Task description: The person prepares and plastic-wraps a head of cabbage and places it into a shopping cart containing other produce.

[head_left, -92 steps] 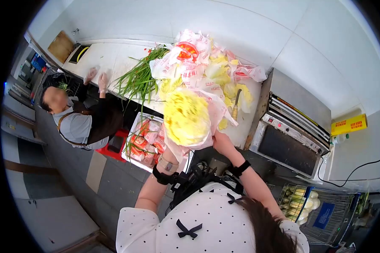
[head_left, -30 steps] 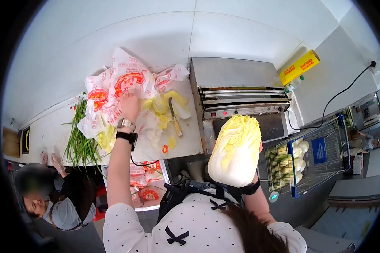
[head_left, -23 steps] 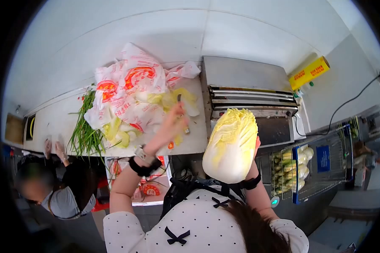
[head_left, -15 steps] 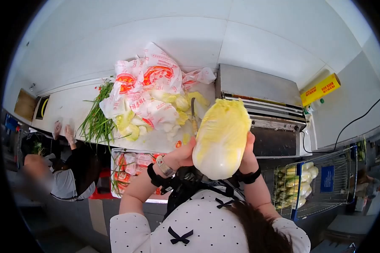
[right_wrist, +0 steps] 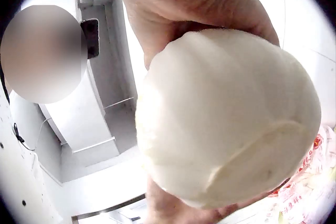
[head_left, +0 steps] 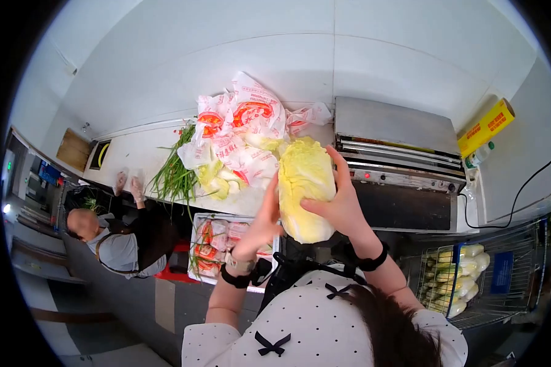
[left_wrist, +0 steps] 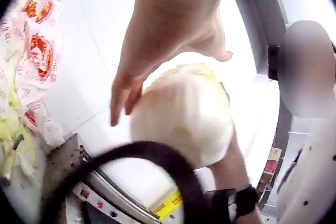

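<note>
A napa cabbage (head_left: 306,177), yellow leaves up and white base toward me, is held up in front of my chest. My right hand (head_left: 343,208) grips it from the right, thumb across its front and fingers behind. My left hand (head_left: 262,223) is at its left side with fingers fairly straight. In the left wrist view, the left hand (left_wrist: 170,35) spreads over the cabbage (left_wrist: 184,113), fingertips beside it. The right wrist view shows the white cut base of the cabbage (right_wrist: 236,113) close up, with my right hand (right_wrist: 194,3) around it.
On the counter (head_left: 138,137) lie printed plastic wrappers (head_left: 251,110), loose leaves and green stalks (head_left: 176,171). A wrapping machine (head_left: 398,159) stands right. Below are a crate (head_left: 226,235) of packages and a cart (head_left: 502,272) with cabbages. Another person (head_left: 119,238) works at the left.
A wrapper has come off the cabbage onto the counter pile. The left hand left that pile and came to the cabbage. The cabbage has moved up slightly and the right thumb now crosses its front.
</note>
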`<state>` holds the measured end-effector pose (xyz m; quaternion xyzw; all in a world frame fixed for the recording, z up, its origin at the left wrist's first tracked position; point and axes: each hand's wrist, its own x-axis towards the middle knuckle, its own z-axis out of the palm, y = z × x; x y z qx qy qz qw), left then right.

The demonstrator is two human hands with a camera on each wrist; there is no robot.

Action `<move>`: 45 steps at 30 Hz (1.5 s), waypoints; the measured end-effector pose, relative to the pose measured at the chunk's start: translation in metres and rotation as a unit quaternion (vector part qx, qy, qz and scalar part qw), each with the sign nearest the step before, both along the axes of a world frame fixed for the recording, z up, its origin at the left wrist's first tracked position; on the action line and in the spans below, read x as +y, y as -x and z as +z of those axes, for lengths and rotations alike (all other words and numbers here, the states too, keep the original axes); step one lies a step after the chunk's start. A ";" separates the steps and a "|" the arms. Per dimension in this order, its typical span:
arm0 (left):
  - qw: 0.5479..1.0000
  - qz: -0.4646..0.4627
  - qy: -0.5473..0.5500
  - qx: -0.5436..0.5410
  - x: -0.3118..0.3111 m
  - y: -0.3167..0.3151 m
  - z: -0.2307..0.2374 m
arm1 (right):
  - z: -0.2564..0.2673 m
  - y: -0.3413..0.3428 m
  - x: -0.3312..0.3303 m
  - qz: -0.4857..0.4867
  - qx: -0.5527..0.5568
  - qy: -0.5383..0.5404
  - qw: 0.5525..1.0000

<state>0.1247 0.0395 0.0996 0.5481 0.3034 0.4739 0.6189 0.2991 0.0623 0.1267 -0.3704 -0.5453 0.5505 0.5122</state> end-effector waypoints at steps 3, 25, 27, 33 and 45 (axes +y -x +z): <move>0.993 0.084 0.010 0.085 -0.015 -0.014 0.004 | 0.007 0.007 -0.007 -0.022 -0.076 0.011 0.997; 0.962 0.273 -0.006 0.015 -0.049 0.052 -0.040 | -0.059 0.023 -0.035 0.228 0.177 0.139 0.947; 0.940 0.334 -0.049 0.050 -0.049 0.036 -0.009 | -0.050 0.024 -0.032 0.177 0.159 0.082 0.968; 0.965 0.254 -0.007 -0.064 -0.052 0.016 -0.003 | -0.029 0.033 -0.033 0.034 0.038 -0.083 0.995; 0.929 0.317 0.016 -0.188 -0.022 0.019 -0.021 | -0.026 0.054 -0.040 -0.032 -0.070 -0.134 0.988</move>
